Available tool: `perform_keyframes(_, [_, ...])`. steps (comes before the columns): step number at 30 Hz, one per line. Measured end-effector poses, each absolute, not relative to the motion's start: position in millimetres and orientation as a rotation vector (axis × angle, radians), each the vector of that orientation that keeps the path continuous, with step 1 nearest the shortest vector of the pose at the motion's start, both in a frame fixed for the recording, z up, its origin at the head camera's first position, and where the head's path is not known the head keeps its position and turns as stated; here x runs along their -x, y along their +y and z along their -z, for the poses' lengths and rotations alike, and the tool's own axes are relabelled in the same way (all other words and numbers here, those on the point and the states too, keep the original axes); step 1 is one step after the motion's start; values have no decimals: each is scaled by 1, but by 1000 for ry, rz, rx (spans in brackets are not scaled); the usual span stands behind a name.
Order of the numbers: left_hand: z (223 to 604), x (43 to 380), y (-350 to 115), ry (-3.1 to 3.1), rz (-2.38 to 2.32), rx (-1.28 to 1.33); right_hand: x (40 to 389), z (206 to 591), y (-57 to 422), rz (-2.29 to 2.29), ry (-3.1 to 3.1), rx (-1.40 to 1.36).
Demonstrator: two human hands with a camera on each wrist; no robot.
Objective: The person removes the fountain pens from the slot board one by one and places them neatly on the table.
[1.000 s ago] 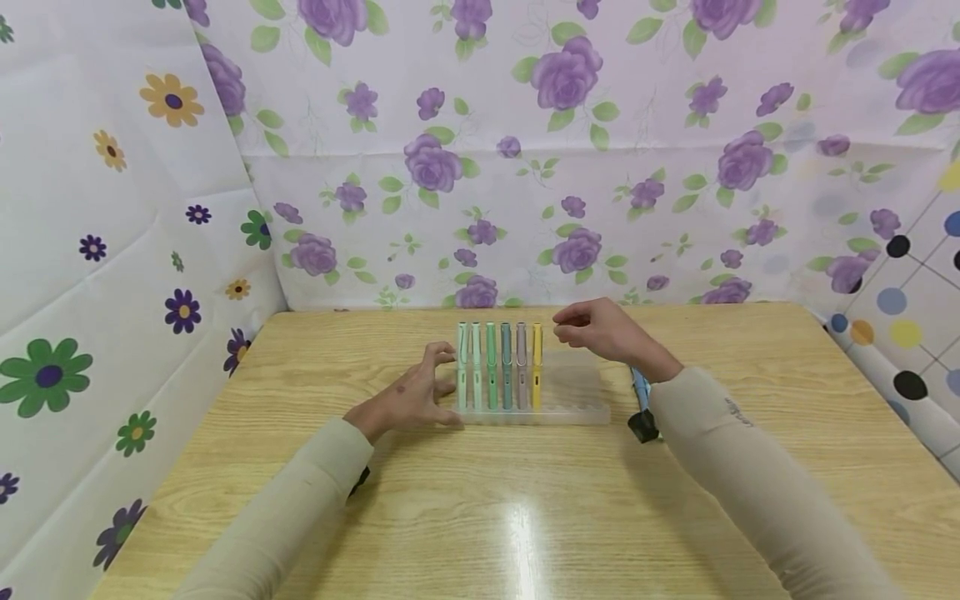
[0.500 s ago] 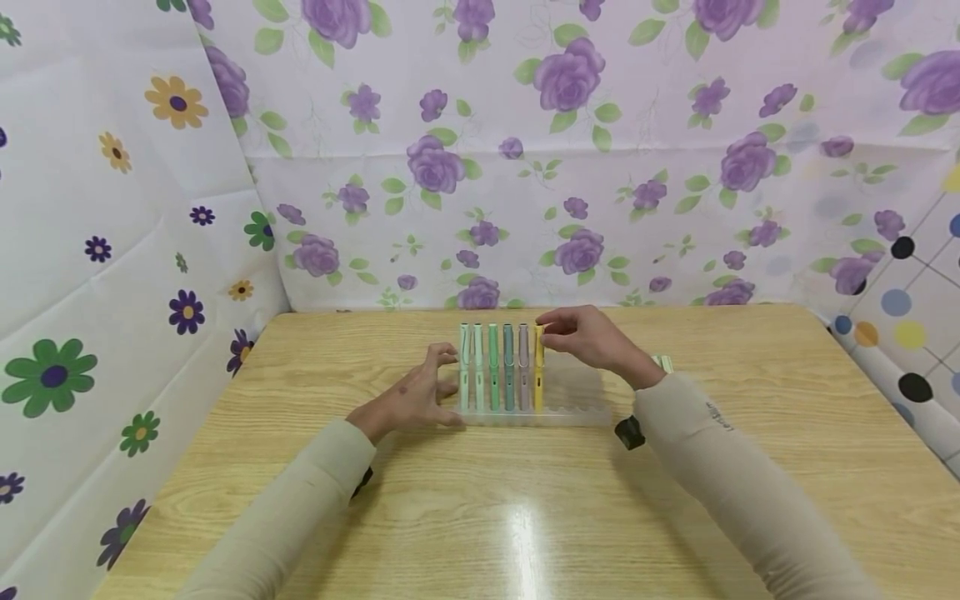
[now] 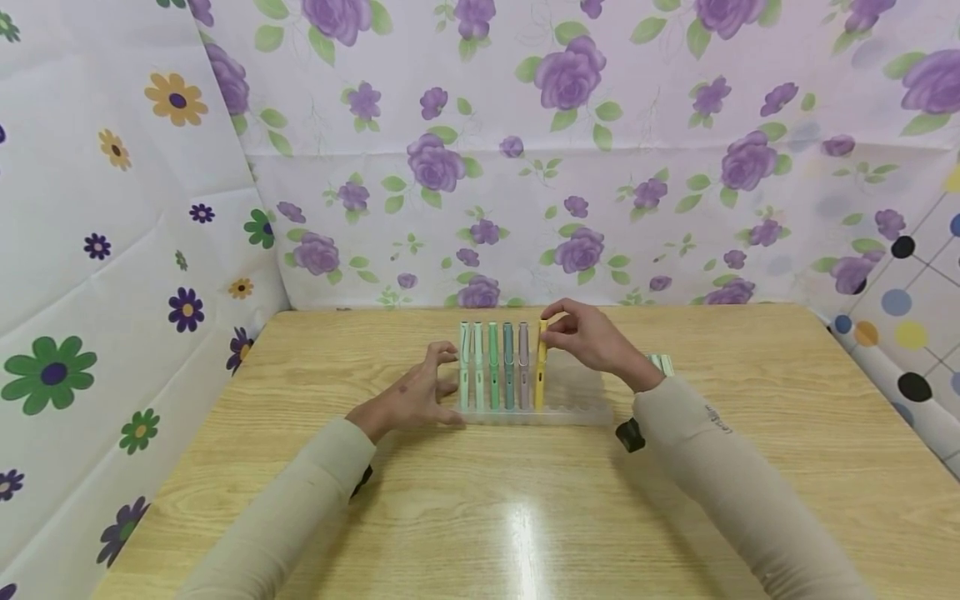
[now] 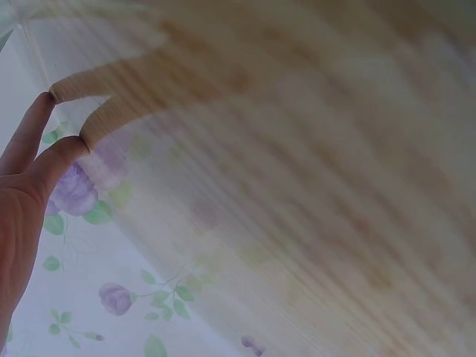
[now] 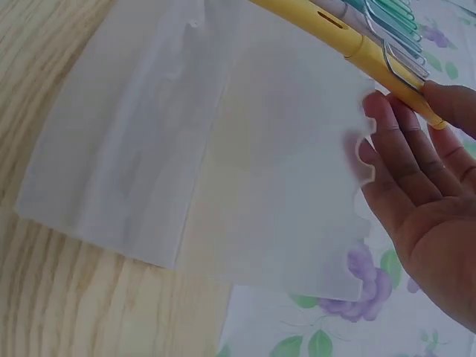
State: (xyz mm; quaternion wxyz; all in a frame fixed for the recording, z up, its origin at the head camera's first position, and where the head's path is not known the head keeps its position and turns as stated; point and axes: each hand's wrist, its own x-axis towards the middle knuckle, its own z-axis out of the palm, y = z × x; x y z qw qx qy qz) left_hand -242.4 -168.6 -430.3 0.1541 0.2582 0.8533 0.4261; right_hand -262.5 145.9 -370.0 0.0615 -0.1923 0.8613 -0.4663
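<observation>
A translucent plastic pen rack [image 3: 577,413] stands at the middle of the table with a row of capped pens upright in its left half. My left hand [image 3: 408,393] holds the rack's left end, thumb in front and fingers farther back, by the pale green pens [image 3: 463,367]. In the left wrist view its fingers [image 4: 56,160] are seen from the side. At the row's right end, my right hand [image 3: 588,336] pinches the top of the yellow pen [image 3: 541,375], which tilts slightly right. The right wrist view shows thumb and fingers at its cap, beside the rack's notched edge.
Green [image 3: 493,367], teal [image 3: 509,367] and mauve [image 3: 523,367] pens stand left of the yellow one. Behind the right wrist shows a pale green striped item [image 3: 662,363], its kind unclear. A flowered cloth wall [image 3: 637,233] rises at the table's back edge.
My right hand has come left to the yellow pen and taken hold of its top. The pen has since risen slightly and leaned right. The left hand stays put.
</observation>
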Motion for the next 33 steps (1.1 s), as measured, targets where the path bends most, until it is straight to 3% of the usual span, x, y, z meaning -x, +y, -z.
perform_keyframes(33, [430, 243, -168, 2465, -1216, -745, 254, 356, 211, 1579, 2486, 427])
